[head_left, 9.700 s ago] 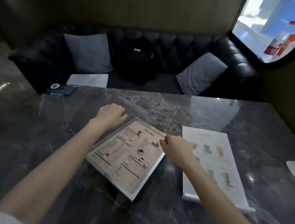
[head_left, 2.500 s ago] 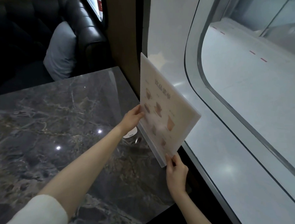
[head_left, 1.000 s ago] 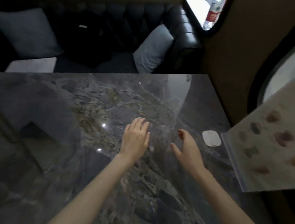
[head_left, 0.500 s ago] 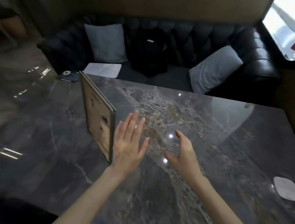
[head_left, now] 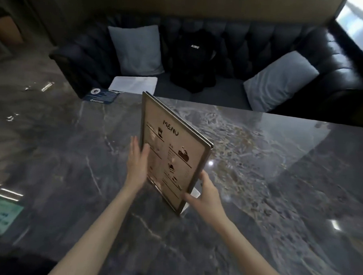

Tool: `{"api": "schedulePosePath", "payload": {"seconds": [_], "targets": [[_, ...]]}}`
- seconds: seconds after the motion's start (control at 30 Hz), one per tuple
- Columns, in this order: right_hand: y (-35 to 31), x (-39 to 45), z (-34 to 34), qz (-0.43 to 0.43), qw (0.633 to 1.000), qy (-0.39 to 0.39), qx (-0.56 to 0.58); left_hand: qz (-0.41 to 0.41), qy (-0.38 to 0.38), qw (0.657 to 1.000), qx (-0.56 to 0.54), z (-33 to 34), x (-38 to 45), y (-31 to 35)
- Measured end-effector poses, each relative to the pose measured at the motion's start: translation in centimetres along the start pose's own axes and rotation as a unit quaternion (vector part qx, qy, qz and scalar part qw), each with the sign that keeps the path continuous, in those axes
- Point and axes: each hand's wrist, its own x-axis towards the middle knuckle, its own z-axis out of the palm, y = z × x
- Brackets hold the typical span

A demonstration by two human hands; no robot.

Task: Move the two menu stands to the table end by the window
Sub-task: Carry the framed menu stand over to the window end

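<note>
The worktop (head_left: 71,153) is a dark marble-patterned slab that fills most of the head view. Behind its far edge stands a black tufted sofa (head_left: 253,42) carrying 2 grey cushions, one at the left (head_left: 136,50) and one at the right (head_left: 280,81), with a black bag (head_left: 193,61) between them. A white sheet (head_left: 134,84) lies on the sofa seat, just in front of the left cushion. A dark blue card (head_left: 101,95) lies at the worktop's far left corner.

1 menu stand (head_left: 175,153), metal-framed and headed "MENU", is upright near the middle of the worktop, its printed face toward the camera. Its lower end is at the worktop surface; whether it rests there or is lifted clear cannot be determined.

The left hand (head_left: 137,164) is open and flat, fingers extended, pressed against the left edge of the frame. The right hand (head_left: 205,192) grips the lower right corner, thumb on the front face and fingers behind.
</note>
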Motion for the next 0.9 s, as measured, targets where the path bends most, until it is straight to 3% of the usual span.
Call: {"api": "schedulePosePath", "payload": {"seconds": [0.1, 0.3, 0.53, 0.9], "targets": [[-0.4, 0.2, 1.0, 0.016, 0.999, 0.007, 0.034, -0.092, -0.06, 0.987, -0.115, -0.8, 3.4, -1.5], [-0.4, 0.1, 2.3, 0.051, 0.998, 0.03, 0.035, -0.045, -0.146, 0.966, -0.208, -0.9, 4.8, -1.6], [-0.6, 0.0, 2.2, 0.053, 0.997, 0.035, 0.041, -0.108, -0.152, 0.935, -0.301, -1.1, 7.7, -3.8], [-0.6, 0.0, 2.6, 0.059, 0.996, 0.06, 0.026, -0.131, -0.153, 0.93, -0.306, -1.0, 9.0, -5.5]]}}
